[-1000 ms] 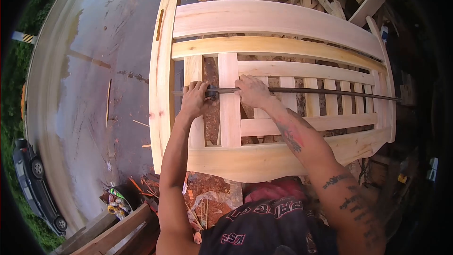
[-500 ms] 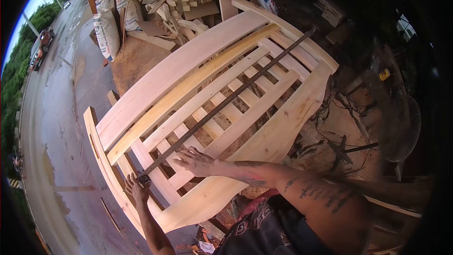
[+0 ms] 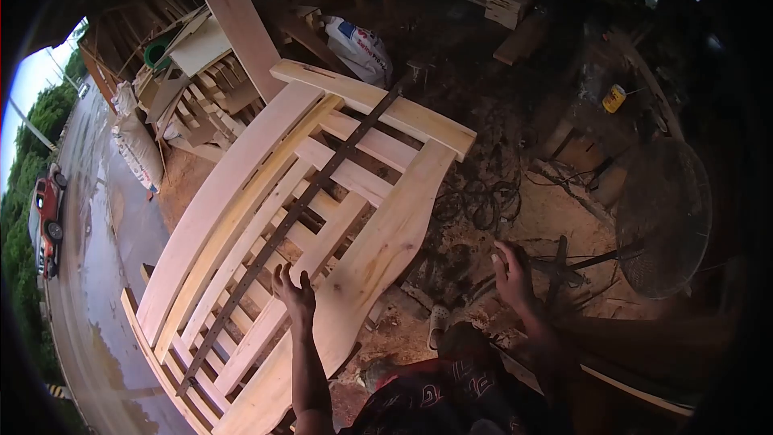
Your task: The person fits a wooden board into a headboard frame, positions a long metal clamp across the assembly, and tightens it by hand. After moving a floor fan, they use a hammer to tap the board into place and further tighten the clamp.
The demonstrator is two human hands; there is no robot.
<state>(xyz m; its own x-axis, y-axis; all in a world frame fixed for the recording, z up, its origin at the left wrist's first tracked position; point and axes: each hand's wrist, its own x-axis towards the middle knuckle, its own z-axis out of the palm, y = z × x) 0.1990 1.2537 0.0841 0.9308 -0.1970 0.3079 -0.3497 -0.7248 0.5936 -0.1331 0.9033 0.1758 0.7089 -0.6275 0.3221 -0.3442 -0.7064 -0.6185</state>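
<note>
A slatted wooden frame, like a headboard, lies flat in front of me, with a wavy near rail and a wide, pale, curved board on its far side. Lengthwise over its slats runs a long dark metal bar clamp, its head near the far end post. My left hand is raised over the frame beside the bar, fingers apart and holding nothing. Off the near side, above the dirt floor, my right hand has its fingers stretched out, with nothing in it.
Scrap wood and a white sack lie beyond the frame. Another sack sits past the end post. To the right are a round fan, coiled cables and a yellow can. A wet road with a red vehicle runs left.
My left hand has left the clamp's near end and now hovers midway along the frame. My right hand has lifted off the slats and moved right. The view has turned right.
</note>
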